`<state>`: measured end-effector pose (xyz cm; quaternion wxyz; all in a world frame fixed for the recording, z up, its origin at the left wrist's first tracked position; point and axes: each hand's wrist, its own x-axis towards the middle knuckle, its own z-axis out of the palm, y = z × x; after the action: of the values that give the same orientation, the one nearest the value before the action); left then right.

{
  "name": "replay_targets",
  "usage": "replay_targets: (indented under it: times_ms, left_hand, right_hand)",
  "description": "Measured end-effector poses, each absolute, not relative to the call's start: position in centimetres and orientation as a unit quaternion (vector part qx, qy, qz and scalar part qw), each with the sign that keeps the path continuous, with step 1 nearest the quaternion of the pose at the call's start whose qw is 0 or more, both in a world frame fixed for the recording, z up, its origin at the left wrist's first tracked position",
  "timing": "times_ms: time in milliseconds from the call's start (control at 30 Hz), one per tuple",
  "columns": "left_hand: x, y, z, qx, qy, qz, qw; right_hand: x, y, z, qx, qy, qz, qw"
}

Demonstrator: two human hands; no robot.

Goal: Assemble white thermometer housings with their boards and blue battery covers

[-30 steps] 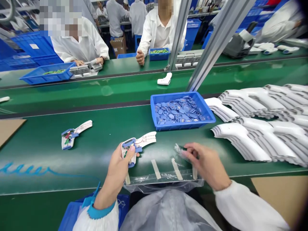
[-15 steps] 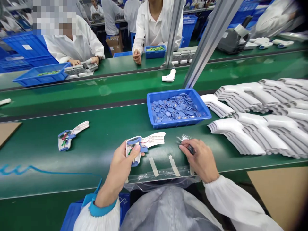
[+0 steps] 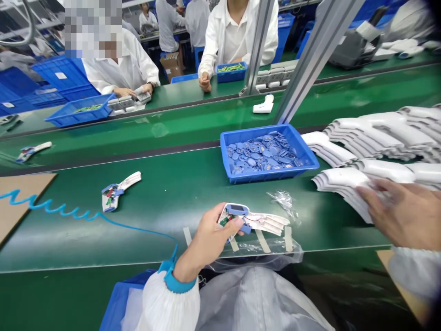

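My left hand (image 3: 215, 234) is closed round a white handheld-device shell half (image 3: 270, 221), its blue-framed display and green circuit board facing up, thin wires running into the handle. My right hand (image 3: 403, 207), slightly blurred, is at the near stack of white shell halves (image 3: 344, 177). Its thumb and fingers are stretched out and apart over the shells; whether they touch one cannot be made out. Between the hands lies a small heap of clear, thin pieces (image 3: 285, 202). Another fitted shell half (image 3: 117, 191) rests on the green bench to the left.
A blue tray (image 3: 225, 172) of blue oval parts stands ahead. Behind it runs a green belt (image 3: 155, 131) carrying white pieces. A metal post (image 3: 310, 64) rises there. A coiled blue cord (image 3: 138, 227) trails left from my wristband. Two co-workers sit opposite.
My right hand has gone from the clear pieces to the white shells on the right; the dark tool it held is out of sight. The shell half in my left hand is turned slightly.
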<state>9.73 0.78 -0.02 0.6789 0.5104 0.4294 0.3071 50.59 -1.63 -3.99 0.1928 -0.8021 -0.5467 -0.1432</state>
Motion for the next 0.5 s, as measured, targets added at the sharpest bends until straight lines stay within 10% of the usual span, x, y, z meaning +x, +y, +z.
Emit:
replay_targets:
  times_ms: [100, 300, 500]
  left_hand:
    - [9.7, 1.0, -0.3, 0.509, 0.456, 0.301, 0.665]
    - [9.4, 1.3, -0.6, 0.491, 0.484, 0.289, 0.664]
    - [8.9, 0.5, 0.1, 0.505, 0.503, 0.285, 0.641]
  right_hand:
    - [49.0, -2.1, -2.1, -0.805, -0.525, -0.168, 0.218]
    - [39.0, -1.9, -1.9, -0.704, -0.590, 0.216, 0.331]
    - [34.9, -1.1, -5.1, -0.738, -0.604, 0.047, 0.296]
